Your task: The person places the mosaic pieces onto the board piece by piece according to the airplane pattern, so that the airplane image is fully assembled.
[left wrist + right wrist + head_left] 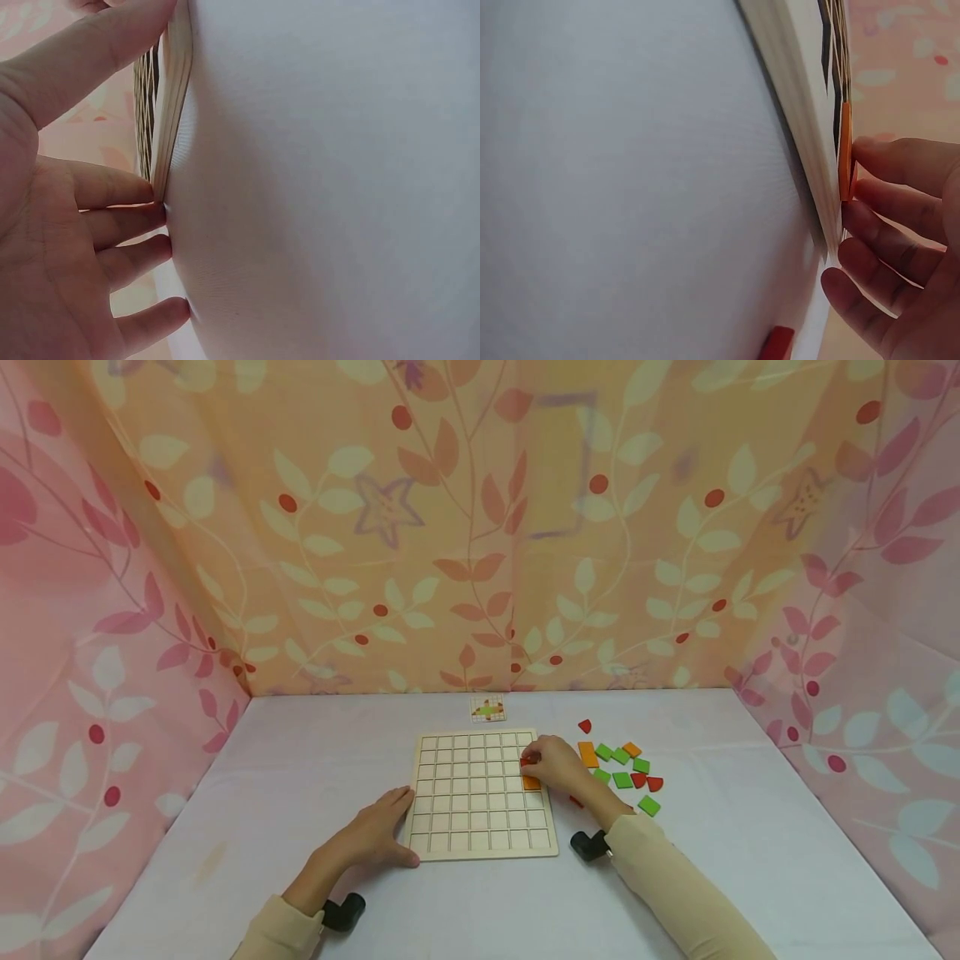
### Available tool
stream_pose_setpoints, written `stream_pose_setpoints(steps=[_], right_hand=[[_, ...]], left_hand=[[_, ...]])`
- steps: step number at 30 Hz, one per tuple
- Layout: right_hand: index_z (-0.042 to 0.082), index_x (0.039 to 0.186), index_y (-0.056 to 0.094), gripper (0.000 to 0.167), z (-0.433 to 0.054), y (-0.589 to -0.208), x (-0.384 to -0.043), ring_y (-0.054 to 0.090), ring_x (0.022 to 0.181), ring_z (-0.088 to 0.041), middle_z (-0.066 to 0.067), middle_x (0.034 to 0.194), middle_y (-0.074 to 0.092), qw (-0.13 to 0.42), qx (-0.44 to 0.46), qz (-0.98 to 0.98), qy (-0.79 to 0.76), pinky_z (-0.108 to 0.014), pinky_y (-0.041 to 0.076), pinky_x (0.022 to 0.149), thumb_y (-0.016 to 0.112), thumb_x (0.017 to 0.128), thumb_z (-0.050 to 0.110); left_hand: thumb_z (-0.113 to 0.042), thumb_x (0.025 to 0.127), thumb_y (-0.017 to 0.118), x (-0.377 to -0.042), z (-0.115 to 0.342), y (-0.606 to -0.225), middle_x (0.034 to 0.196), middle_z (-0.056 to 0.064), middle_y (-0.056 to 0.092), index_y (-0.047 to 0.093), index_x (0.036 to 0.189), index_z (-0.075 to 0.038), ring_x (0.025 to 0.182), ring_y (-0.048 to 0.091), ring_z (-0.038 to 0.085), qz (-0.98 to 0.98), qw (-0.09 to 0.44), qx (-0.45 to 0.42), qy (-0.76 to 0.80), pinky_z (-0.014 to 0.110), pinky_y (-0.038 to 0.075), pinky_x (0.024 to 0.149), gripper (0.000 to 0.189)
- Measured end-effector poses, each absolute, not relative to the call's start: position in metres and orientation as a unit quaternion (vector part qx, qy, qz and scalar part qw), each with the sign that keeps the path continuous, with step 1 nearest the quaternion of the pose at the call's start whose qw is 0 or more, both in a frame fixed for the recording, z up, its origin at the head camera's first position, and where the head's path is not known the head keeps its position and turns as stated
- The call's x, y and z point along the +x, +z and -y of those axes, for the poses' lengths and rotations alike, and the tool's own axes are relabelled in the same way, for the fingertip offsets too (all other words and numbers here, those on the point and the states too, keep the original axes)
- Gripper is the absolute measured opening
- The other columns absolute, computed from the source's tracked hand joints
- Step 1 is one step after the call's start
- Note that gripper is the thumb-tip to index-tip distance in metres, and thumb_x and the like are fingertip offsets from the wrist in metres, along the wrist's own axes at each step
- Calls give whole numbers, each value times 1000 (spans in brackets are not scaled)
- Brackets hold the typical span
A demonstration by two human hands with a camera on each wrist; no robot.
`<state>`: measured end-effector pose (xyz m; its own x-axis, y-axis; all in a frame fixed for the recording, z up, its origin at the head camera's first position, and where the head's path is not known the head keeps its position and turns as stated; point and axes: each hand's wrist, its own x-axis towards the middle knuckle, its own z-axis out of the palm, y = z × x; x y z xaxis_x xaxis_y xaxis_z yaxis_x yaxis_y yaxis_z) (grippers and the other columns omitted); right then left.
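A square wooden board [480, 793] with a grid of grooved cells lies on the table. Against its left edge rests my left hand [378, 831], fingers spread; the left wrist view shows the thumb and fingertips touching the board's side [174, 105]. My right hand [558, 764] is over the board's right edge and pinches a small red piece [527, 762], mostly hidden by the fingers. Just below it, an orange piece [532, 783] sits in the rightmost column. The right wrist view shows that orange piece [845, 154] beside the fingertips.
Right of the board lie several loose green pieces [622, 780], red pieces [655, 784] and orange pieces [588, 754]. One red piece [585, 726] lies farther back. A small picture card [488, 708] lies behind the board. Patterned cloth [480, 527] hangs around the table.
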<state>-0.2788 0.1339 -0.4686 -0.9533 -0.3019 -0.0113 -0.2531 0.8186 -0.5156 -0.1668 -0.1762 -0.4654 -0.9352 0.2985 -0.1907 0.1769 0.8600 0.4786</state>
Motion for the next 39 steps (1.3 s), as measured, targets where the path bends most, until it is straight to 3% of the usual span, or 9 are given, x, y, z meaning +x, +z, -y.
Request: stream_pose_setpoints(steps=[25,34,39], right_hand=[[8,95,75,20,-134,-463,-277,55,81,-17,-2,87,64,45,-153,-954,-255,-35,51,83,76,83,24],[5,99,74,21,-148,-459,-279,53,75,-15,-3,85,63,61,-168,-936,-305,-27,46,68,74,85,19],[3,103,74,25,-156,-448,-282,53,76,-16,-4,86,65,68,-180,-932,-308,-26,45,66,74,84,19]], left_hand=[[-32,64,91,-165,175,-463,156,21,33,36,147,5,144,31,40,-955,131,119,239,59,31,113,106],[-33,63,91,-166,175,-465,156,21,33,36,147,5,144,31,40,-954,132,120,239,60,31,113,107],[-33,64,91,-166,176,-463,156,21,32,35,147,5,145,30,40,-954,135,120,241,60,30,113,107]])
